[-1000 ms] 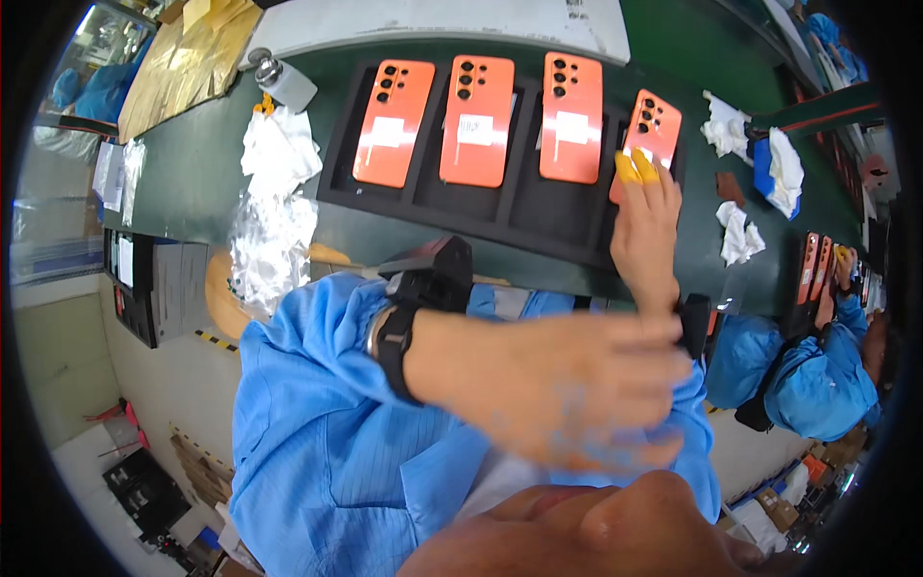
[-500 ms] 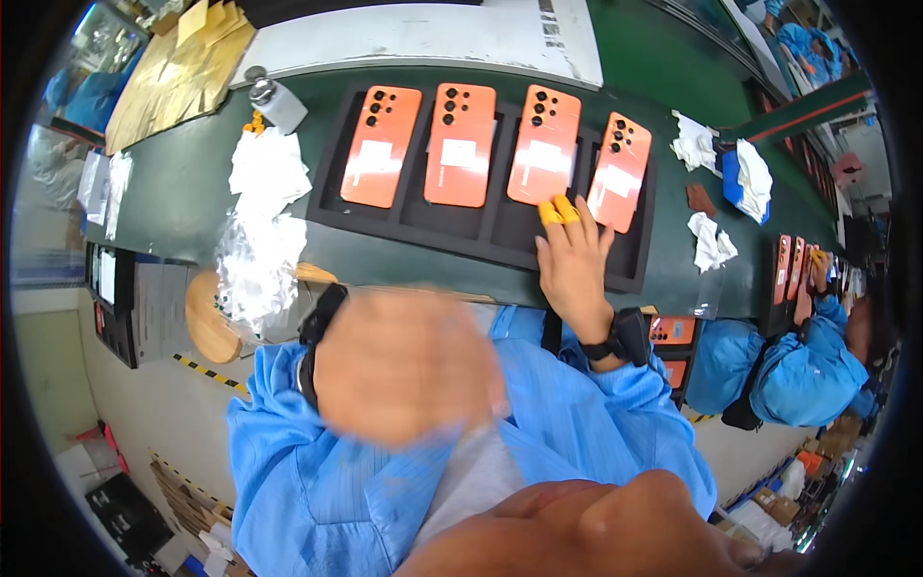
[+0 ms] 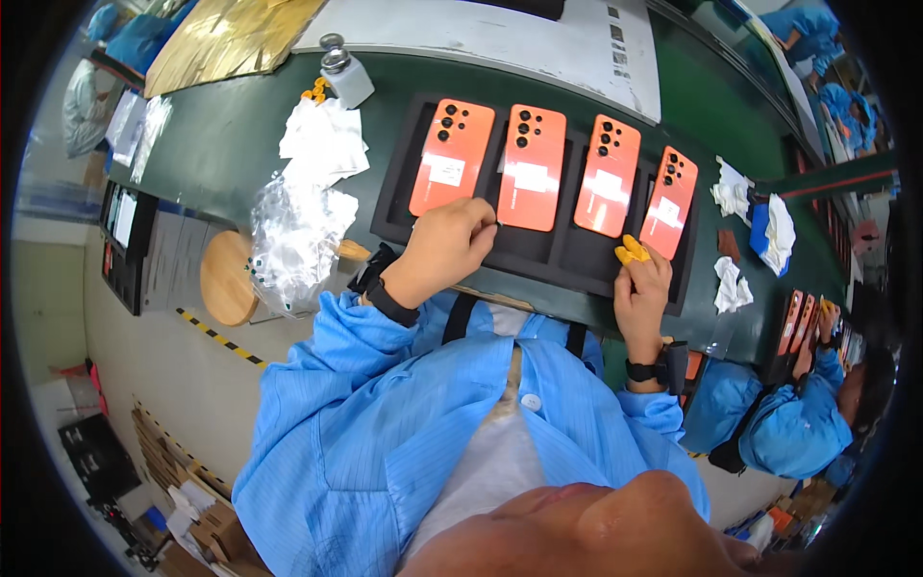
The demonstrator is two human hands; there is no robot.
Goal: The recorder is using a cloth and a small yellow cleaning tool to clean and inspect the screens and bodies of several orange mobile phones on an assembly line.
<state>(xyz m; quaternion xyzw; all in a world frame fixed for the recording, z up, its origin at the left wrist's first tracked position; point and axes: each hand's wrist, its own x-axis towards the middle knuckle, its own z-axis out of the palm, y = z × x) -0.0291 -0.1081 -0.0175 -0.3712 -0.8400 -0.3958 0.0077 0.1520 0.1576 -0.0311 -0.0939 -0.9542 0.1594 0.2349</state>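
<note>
Left hand [image 3: 450, 240] and right hand [image 3: 642, 290] are half curled — any grip cannot be told. Just beyond them, four orange phones [image 3: 531, 202] (backs up) are set on a black tray [image 3: 564, 252]; one could be knocked askew if brushed.

White labels [image 3: 445, 170] on orange phones [image 3: 536, 144], print too small
</note>
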